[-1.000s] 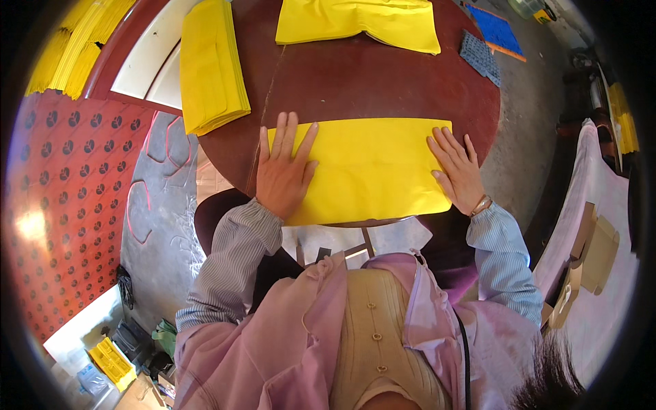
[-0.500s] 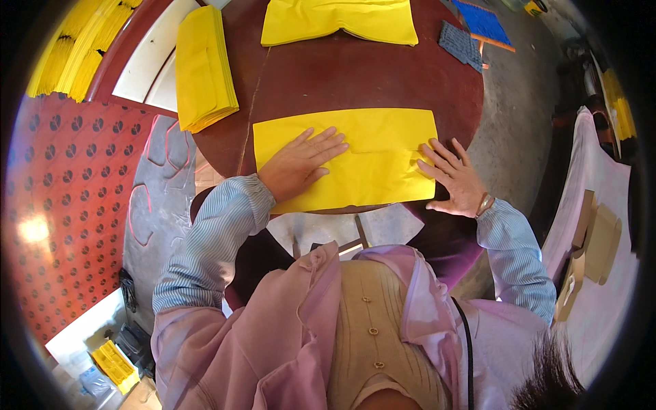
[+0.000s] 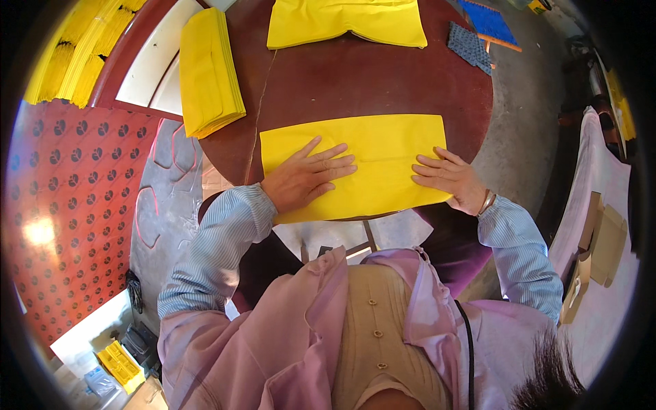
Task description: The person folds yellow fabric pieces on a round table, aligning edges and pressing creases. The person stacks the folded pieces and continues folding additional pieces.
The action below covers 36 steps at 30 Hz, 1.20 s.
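Since the earlier frames, both hands have slid along the yellow sheet [image 3: 362,164]: my left hand [image 3: 304,179] has turned so its fingers now point toward the right, and the right hand [image 3: 447,178] has come in from the sheet's right end with its fingers pointing left. From where I watch, the left hand lies flat, fingers spread and pressed down on the sheet's left half. The right hand also rests flat on the paper, fingers slightly apart, near the lower right corner (a bangle shows at that wrist). Neither hand pinches anything.

That sheet sits at the near edge of a round dark-brown table [image 3: 369,75], its long side running left to right, its lower edge just over the table's rim. Farther back on the table a second folded yellow sheet [image 3: 345,20] lies well apart from the first. At the left, a stack of yellow sheets [image 3: 208,72] rests on the table's edge, tilted along the rim.

Around the table I see a red mat with dark spots [image 3: 65,205] on the left, a grey embossed mat [image 3: 160,205] just beside it, and a white panel [image 3: 147,72] behind the stack. More yellow bundles [image 3: 78,58] lie at the upper left. At the upper right a blue patterned piece [image 3: 488,20] and a grey one [image 3: 468,46] lie on the bare concrete floor [image 3: 526,116]. A small yellow crate [image 3: 121,363] sits at the lower left.
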{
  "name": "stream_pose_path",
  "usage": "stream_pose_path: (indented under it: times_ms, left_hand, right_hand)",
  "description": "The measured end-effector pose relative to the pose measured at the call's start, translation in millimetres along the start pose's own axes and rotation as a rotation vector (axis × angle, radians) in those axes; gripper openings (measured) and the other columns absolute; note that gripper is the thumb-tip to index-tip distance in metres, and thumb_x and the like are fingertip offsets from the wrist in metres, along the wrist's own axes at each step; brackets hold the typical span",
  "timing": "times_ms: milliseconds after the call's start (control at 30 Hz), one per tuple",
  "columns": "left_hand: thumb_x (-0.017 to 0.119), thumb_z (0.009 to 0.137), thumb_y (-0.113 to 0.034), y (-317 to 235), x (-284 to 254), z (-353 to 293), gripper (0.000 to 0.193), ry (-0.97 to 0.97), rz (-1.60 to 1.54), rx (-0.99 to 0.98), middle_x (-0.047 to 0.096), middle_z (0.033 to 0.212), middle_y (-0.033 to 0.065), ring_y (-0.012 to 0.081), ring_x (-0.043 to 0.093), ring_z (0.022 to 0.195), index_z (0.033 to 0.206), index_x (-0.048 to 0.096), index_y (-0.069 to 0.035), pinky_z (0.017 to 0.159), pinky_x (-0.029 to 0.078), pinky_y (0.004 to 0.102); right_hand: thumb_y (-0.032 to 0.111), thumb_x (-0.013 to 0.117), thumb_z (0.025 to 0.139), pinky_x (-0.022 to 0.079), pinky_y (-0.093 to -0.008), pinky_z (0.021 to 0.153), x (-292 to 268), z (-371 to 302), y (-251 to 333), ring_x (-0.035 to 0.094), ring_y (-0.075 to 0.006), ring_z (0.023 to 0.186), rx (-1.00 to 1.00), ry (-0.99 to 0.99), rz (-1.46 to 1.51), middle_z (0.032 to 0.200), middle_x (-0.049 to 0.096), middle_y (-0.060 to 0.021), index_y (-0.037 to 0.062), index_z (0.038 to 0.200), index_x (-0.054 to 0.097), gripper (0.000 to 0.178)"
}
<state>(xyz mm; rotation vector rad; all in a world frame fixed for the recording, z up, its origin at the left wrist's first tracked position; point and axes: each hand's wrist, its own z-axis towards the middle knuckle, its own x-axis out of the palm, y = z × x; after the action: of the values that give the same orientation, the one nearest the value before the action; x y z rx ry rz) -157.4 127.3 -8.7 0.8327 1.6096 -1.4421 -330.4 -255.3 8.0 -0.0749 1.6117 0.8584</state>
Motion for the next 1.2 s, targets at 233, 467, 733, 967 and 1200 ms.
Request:
stream_pose_path:
  times_ms: [233, 467, 733, 967, 1200]
  left_hand:
    - [0.045, 0.115, -0.029, 22, -15, -36, 0.042, 0.04, -0.434, -0.088, 0.055, 0.161, 0.0109, 0.0346, 0.038, 0.159, 0.144, 0.065, -0.005, 0.134, 0.022, 0.0526]
    - [0.033, 0.113, -0.063, 14, -11, -95, 0.078, -0.473, -0.77, -0.447, 0.054, 0.159, 0.0221, 0.0373, 0.046, 0.153, 0.161, 0.044, -0.002, 0.13, 0.026, 0.0423]
    - [0.085, 0.089, -0.002, -25, 23, -55, 0.097, -0.882, -0.716, -0.869, 0.05, 0.159, 0.0186, 0.0235, 0.058, 0.139, 0.167, 0.027, -0.002, 0.12, 0.043, 0.0378]
    - [0.085, 0.087, -0.002, -20, 26, -47, 0.1, -0.971, -0.56, -0.864, 0.078, 0.107, 0.018, 0.0228, 0.076, 0.112, 0.164, 0.022, -0.002, 0.134, 0.02, 0.0466]
    - [0.084, 0.085, 0.002, -20, 29, -45, 0.1, -0.999, -0.564, -0.837, 0.076, 0.09, 0.0117, 0.0197, 0.075, 0.099, 0.164, 0.023, -0.002, 0.136, 0.016, 0.0475]
  right_hand:
    - [0.012, 0.065, 0.104, 0.052, -0.0432, 0.105, 8, -3, -10, 0.071, -0.0316, 0.118, 0.345, -0.221, 0.412, 0.124, 0.077, -0.0144, 0.0076, 0.128, 0.075, 0.027]
    - [0.019, 0.068, 0.108, 0.054, -0.0306, 0.085, 16, 7, -12, 0.069, -0.0138, 0.094, 0.631, -0.423, 0.582, 0.1, 0.076, -0.0085, -0.0003, 0.12, 0.073, 0.023]
    - [0.023, 0.075, 0.104, 0.053, -0.0304, 0.078, 35, 25, 1, 0.067, -0.0127, 0.087, 0.803, -0.698, 0.32, 0.092, 0.075, -0.0053, -0.0009, 0.108, 0.074, 0.024]
    - [0.014, 0.079, 0.1, 0.053, -0.0298, 0.081, 65, 25, 0, 0.066, -0.0136, 0.084, 0.757, -0.933, 0.269, 0.092, 0.074, -0.005, 0.0029, 0.113, 0.072, 0.018]
    - [0.005, 0.074, 0.103, 0.049, -0.0241, 0.08, 72, 27, 1, 0.06, -0.0093, 0.08, 0.729, -0.907, 0.18, 0.083, 0.063, -0.0005, 0.0059, 0.139, 0.054, 0.041]
